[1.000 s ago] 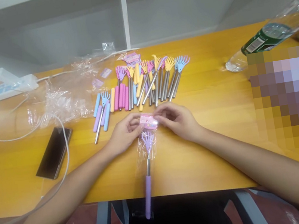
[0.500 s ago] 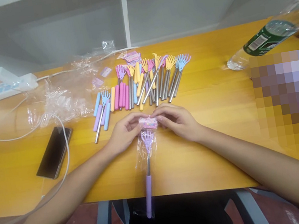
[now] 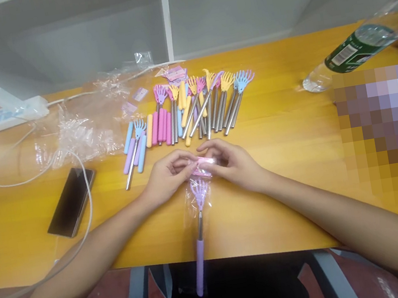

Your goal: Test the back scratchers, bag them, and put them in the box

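Observation:
A purple back scratcher with a steel shaft lies in a clear plastic bag, its handle reaching past the table's front edge. At the bag's top is a small pink printed card. My left hand pinches the card's left side between thumb and fingers. From the right, my right hand holds the card with its thumb across the front and its index finger raised; its other fingertips are partly hidden. Beyond my hands lie several unwrapped back scratchers and loose coloured handles.
A phone and a white cable lie at left. Clear plastic bags spread near a power strip. More printed cards lie at the back. A bottle with a green label lies at right.
The card has tilted and shifted slightly right and toward me between my fingers. My right thumb has moved over its front. The bagged back scratcher has slid a little toward me.

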The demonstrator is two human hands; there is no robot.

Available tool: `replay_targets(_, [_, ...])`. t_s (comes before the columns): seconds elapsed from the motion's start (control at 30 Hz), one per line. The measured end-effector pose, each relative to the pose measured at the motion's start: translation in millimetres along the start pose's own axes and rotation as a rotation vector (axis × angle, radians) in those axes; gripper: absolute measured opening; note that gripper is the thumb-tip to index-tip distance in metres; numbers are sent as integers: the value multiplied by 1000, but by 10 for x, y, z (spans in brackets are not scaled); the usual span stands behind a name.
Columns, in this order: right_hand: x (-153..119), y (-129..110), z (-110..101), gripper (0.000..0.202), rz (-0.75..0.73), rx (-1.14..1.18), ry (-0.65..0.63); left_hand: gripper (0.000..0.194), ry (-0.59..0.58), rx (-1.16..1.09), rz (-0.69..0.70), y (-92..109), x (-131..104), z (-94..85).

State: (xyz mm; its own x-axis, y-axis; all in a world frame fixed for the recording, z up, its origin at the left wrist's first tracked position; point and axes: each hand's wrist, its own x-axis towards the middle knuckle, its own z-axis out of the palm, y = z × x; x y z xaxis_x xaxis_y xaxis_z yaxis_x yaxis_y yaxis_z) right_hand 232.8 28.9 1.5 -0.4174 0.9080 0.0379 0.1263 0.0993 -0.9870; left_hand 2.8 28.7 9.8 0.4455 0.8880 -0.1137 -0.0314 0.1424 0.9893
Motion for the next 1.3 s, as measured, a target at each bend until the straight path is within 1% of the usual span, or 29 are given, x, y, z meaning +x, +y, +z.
replay_targets(0.13, [-2,-13,52,36,14,-5,7,50,-3,-30,-30,18,-3,21])
replay_targets(0.33, [-14,-32,30,37,24,47,-45,49,20,18,-74,-33,-2,-24])
replay_targets(0.57, [40,-49,-132,39,38,111,-102,41,12,-14,-90,-49,6,-65])
replay_targets(0.77, [82,-17,-243,43,45,142,-140,48,38,-18,-93,-79,19,-95])
replay_targets(0.9, [88,-26,-262,46,55,141,-146,47,30,-39,-98,-67,22,-80])
replay_targets(1.0, [89,-13,-268,46,60,163,-127,51,20,-78,-95,-33,21,-63])
replay_targets(1.07, [94,19,-271,43,73,214,-86,51,-19,-111,-109,0,13,-58])
replay_targets(1.13, [103,59,-273,42,86,290,-5,45,-113,-110,-163,40,-4,-57])
replay_targets(1.23, [122,104,-265,45,88,393,149,39,-272,-14,-228,106,-43,-56])
replay_targets(1.3, [132,109,-253,44,86,448,228,36,-347,84,-219,145,-72,-51])
